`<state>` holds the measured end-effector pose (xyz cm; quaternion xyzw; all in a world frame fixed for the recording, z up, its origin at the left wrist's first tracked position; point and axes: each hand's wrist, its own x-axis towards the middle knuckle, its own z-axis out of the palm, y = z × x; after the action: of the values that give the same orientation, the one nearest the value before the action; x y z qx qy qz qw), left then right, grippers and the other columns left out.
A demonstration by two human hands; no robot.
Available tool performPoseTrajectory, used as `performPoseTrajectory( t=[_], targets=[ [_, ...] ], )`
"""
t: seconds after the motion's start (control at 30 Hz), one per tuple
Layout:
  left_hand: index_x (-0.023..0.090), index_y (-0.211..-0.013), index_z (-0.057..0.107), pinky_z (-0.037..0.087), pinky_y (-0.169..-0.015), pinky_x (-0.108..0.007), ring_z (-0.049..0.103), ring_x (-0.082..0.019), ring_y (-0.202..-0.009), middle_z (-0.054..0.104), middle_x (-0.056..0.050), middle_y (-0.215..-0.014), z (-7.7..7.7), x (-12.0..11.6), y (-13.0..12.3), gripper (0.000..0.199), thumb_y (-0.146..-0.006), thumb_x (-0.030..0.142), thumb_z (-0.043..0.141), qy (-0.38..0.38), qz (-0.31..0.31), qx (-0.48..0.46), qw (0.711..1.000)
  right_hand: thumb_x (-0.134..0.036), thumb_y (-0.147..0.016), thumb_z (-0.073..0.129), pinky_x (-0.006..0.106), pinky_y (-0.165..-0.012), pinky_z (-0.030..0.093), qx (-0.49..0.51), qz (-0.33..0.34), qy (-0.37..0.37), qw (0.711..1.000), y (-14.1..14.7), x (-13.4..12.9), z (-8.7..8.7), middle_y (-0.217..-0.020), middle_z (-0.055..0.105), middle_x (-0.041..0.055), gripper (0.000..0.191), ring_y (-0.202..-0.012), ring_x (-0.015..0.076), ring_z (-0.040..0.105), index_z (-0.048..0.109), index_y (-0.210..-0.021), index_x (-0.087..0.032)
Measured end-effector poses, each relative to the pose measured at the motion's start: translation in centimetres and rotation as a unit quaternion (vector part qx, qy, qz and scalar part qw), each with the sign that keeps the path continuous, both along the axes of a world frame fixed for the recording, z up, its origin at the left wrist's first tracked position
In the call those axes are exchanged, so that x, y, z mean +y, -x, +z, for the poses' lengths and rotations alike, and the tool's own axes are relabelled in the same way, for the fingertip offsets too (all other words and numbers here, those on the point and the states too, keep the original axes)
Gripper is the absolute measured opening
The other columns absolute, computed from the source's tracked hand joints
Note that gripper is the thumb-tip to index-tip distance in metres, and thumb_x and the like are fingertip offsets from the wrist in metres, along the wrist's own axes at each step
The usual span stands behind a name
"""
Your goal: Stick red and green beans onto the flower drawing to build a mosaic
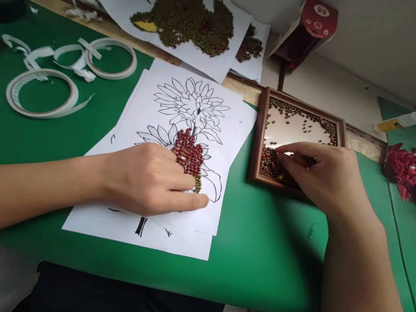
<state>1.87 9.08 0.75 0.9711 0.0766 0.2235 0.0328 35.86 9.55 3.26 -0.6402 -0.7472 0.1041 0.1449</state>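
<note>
My left hand [154, 179] rests on a sheet of paper [147, 90] printed with line-drawn flowers, its thumb stretched out and its other fingers partly bent, holding nothing. Beside its fingers, dark red beans [188, 153] cover part of the lower flower, with a short strip of green beans [198, 183] below them. My right hand [306, 170] reaches into a brown-framed tray [259, 137] of loose green and reddish beans [270, 165]. Its thumb and index finger are pinched together low over the beans; whatever is between the tips is too small to make out.
Tape rolls [71, 98] and peeled backing strips lie at the left. Behind are a bean-covered picture [188, 21] and a red box [307, 25]. A glue bottle [406, 121] and red ornaments [408, 166] sit at the right.
</note>
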Motion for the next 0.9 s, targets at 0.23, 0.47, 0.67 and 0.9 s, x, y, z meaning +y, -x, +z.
performPoseTrajectory(
  t=[0.23,0.47,0.67,0.9],
  targets=[
    [0.022,-0.098,0.067,0.03,-0.05,-0.028,0.046,-0.011,-0.052,0.056,0.003,-0.064,-0.27,-0.19,0.02,0.017,-0.092,0.009,0.059,-0.018,0.013,0.031,0.999,-0.022,-0.089,0.065,0.03,-0.057,0.037,-0.024,0.025,-0.02,0.999,-0.06,0.34,-0.69,-0.057,0.055,-0.0015,0.016,-0.052,0.0167,0.05,0.08,-0.092,-0.024],
    [0.022,-0.089,0.066,0.029,-0.05,-0.03,0.044,-0.012,-0.051,0.054,0.003,-0.061,-0.35,-0.19,0.04,0.016,-0.092,0.009,0.056,-0.018,0.017,0.036,0.999,-0.024,-0.089,0.068,0.031,-0.056,0.037,-0.044,0.039,-0.012,0.998,0.15,0.2,-0.43,-0.057,0.056,-0.0018,0.01,-0.051,0.0167,0.051,0.078,-0.089,-0.024],
    [0.023,-0.09,0.065,0.03,-0.049,-0.03,0.045,-0.011,-0.051,0.054,0.003,-0.063,-0.3,0.0,0.09,0.015,-0.091,0.011,0.056,-0.004,0.025,0.044,0.999,-0.022,-0.09,0.063,0.031,-0.058,0.035,-0.061,0.055,-0.022,0.996,0.27,0.27,-0.63,-0.065,0.063,0.0012,0.01,-0.056,0.0187,0.054,0.071,-0.085,-0.025],
    [0.022,-0.098,0.068,0.031,-0.049,-0.027,0.048,-0.011,-0.051,0.058,0.003,-0.063,-0.29,0.13,0.21,0.018,-0.093,0.011,0.055,-0.001,0.026,0.04,0.999,-0.022,-0.091,0.061,0.028,-0.064,0.038,-0.03,0.008,-0.066,0.997,0.58,0.07,-0.47,-0.073,0.066,0.0017,0.005,-0.062,0.0162,0.054,0.064,-0.095,-0.022]
  ],
)
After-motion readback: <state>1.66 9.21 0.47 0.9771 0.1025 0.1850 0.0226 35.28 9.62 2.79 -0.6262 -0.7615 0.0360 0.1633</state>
